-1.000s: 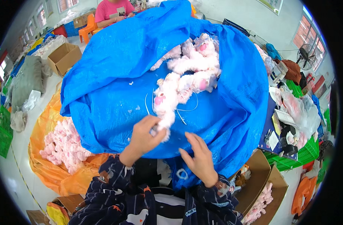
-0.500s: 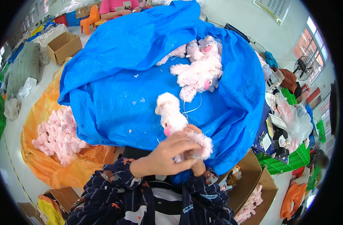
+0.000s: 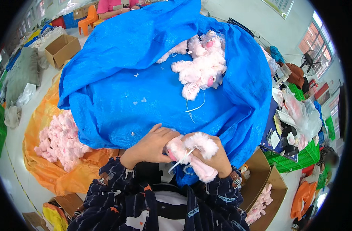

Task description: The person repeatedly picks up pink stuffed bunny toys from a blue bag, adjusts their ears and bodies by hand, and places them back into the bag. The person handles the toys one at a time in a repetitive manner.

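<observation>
A pale pink plush toy [image 3: 201,169] is held between my two hands, close to my body at the near edge of the blue sheet [image 3: 118,104]. My left hand [image 3: 155,144] grips its left end, beside a smooth pink patch. Around the other side, my right hand [image 3: 219,156] has its fingers wrapped on the fluffy part, some of them hidden behind it. A thin white cord [image 3: 179,161] hangs across the front of the toy. Farther off on the sheet lie several fluffy pink plush toys [image 3: 205,63], with a white cord [image 3: 197,108] trailing toward me.
An orange sheet [image 3: 41,142] at left carries a heap of pink plush pieces [image 3: 62,140]. Cardboard boxes [image 3: 266,177] with plush toys stand at my right. Beyond them is a green crate [image 3: 295,159]. A co-worker in pink [image 3: 110,5] sits at the far side.
The plush toy has been drawn toward me and turned, so its white cord now shows in front. My hands have moved apart, one on each side of it.
</observation>
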A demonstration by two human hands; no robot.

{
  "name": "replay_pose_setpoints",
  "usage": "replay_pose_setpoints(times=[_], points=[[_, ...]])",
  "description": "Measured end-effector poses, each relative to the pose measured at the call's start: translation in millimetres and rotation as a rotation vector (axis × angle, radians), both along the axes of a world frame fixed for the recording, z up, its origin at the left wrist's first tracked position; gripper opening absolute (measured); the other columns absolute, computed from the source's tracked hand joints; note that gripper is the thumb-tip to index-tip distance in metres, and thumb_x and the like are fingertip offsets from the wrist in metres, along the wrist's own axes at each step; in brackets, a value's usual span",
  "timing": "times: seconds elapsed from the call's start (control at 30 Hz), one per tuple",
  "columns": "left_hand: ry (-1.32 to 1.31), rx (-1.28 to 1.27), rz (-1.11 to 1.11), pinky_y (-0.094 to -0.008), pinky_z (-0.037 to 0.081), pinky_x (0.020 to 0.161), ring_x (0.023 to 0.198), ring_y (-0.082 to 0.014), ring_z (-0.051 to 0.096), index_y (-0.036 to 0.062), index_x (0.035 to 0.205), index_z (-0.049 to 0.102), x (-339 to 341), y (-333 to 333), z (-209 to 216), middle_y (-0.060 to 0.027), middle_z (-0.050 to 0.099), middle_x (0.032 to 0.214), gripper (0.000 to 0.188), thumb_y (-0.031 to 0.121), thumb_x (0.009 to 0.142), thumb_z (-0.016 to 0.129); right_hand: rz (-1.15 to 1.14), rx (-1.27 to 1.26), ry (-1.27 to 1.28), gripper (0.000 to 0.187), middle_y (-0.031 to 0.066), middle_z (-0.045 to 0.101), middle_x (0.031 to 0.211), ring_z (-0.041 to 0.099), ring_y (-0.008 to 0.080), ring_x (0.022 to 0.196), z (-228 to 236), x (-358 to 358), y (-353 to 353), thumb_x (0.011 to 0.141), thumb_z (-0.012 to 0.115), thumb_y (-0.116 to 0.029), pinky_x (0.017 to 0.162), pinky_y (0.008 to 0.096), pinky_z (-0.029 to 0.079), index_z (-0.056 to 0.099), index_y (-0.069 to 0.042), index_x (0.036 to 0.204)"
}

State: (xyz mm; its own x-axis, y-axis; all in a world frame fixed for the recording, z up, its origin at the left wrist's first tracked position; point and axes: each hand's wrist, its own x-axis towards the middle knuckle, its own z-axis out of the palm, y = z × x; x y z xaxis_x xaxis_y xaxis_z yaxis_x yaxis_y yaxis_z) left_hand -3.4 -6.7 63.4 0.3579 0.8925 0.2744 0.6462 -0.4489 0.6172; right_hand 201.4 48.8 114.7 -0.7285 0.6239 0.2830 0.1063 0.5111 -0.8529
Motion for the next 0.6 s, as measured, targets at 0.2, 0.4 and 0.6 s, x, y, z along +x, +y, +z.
replay_pose_setpoints(times=[0.2,0.4,0.6], points=[[-0.108,0.106,0.328,-0.0492,0.025,0.098,0.100,-0.0309,0.052,0.0008,0.112,0.046,-3.2,1.9,-13.1,-0.0164,0.054,0.105,0.073,0.038,0.056,0.075,-0.392,-0.178,0.585,0.027,0.0117,0.056,0.107,0.057,0.0201,0.092,2.7,20.2,25.3,0.084,0.049,-0.010,0.074,0.0304,0.048,0.054,0.001,0.108],[-0.534,0.024,0.447,-0.0400,0.039,0.085,0.095,-0.0327,0.052,-0.0018,0.111,0.045,10.4,11.4,-14.0,-0.0191,0.055,0.102,0.074,0.033,0.054,0.077,-0.404,-0.348,0.360,0.031,0.0130,0.053,0.108,0.053,0.0181,0.095,-34.2,1.2,8.9,0.083,0.054,-0.006,0.075,0.0287,0.048,0.048,0.004,0.112],[-0.690,-0.052,0.413,-0.0349,0.045,0.077,0.090,-0.0294,0.057,-0.0027,0.110,0.045,25.7,10.3,-13.2,-0.0175,0.057,0.099,0.069,0.027,0.056,0.077,-0.355,-0.331,0.451,0.026,0.0072,0.058,0.093,0.055,0.0119,0.087,-32.4,-33.8,5.0,0.081,0.060,-0.004,0.074,0.0254,0.046,0.052,0.005,0.103]])
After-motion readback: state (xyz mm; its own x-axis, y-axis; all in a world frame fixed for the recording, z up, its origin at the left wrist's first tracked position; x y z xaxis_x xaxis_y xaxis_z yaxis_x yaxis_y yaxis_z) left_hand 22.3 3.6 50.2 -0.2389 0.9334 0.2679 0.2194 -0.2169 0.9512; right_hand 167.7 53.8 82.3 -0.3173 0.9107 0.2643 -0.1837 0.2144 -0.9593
